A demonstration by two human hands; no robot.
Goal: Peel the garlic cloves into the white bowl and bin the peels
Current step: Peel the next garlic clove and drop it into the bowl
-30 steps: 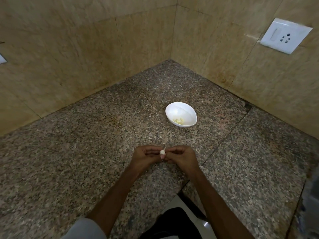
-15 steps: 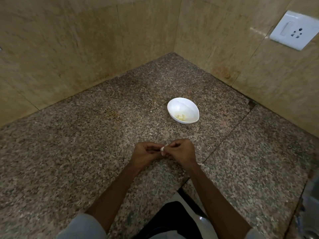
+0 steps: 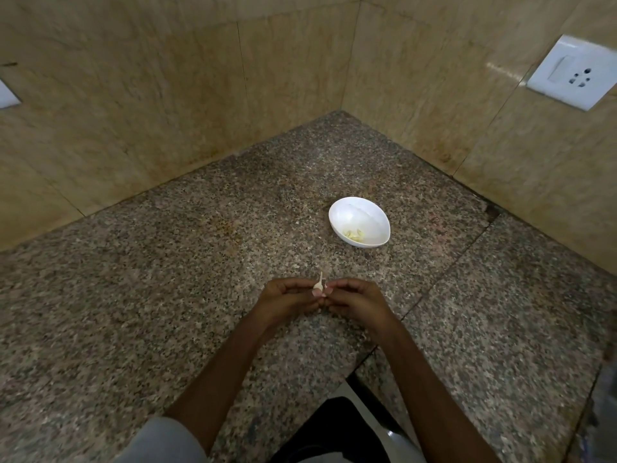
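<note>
Pinching small white papery garlic clove (image 3: 318, 289) between left grip (image 3: 287, 297) and right grip (image 3: 354, 300). Beyond both grips, slightly right: oval white bowl (image 3: 354, 212).

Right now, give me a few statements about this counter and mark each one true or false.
1. The left hand and the right hand pinch one garlic clove between them. True.
2. The white bowl stands on the counter beyond the hands. True.
3. The bowl is empty. False: a few pale peeled cloves lie in it.
4. The clove is held over the bowl. False: it is held nearer the person, apart from the bowl.
</note>
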